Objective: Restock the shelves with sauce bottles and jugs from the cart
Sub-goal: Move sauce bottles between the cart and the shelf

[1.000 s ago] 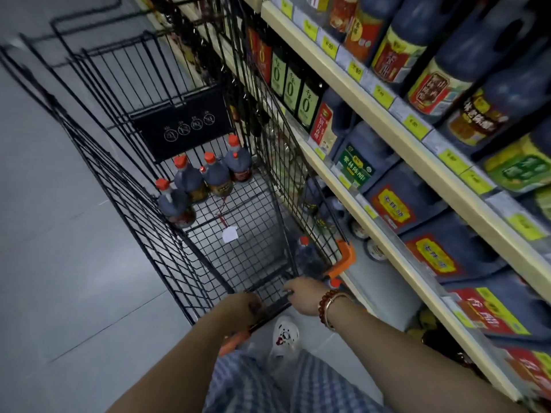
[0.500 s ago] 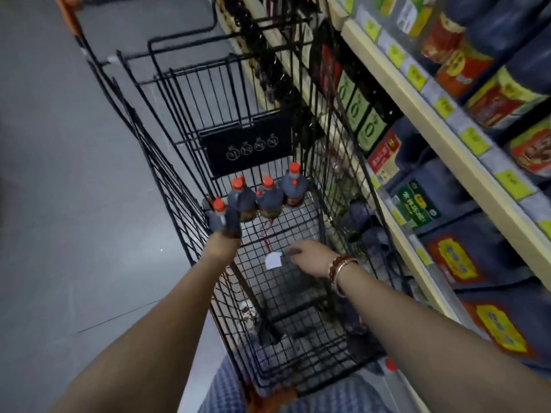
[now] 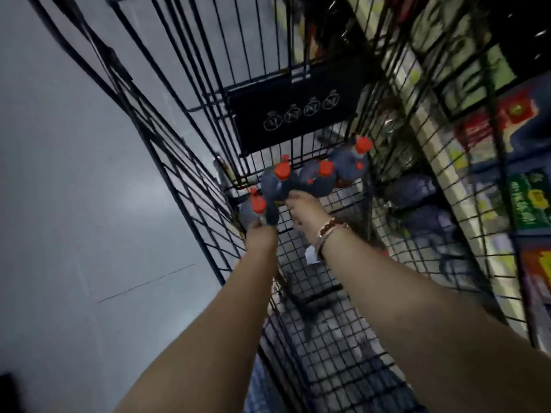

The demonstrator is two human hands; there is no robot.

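Several dark sauce bottles with red caps stand at the far end of the black wire cart. My left hand is closed around the nearest-left bottle. My right hand, with a bead bracelet at the wrist, grips the second bottle. Two more bottles, one in the middle and one at the right, stand untouched beside them. Both forearms reach down into the cart basket. The view is blurred by motion.
Shelves stocked with dark jugs and bottles run along the right, close against the cart's side. A black sign panel hangs on the cart's far wall. A white tag lies on the cart floor. Grey floor lies to the left.
My right hand has moved from the cart floor near the white tag to the second bottle and closed on it. My left hand still holds the left bottle. The camera has leaned closer.
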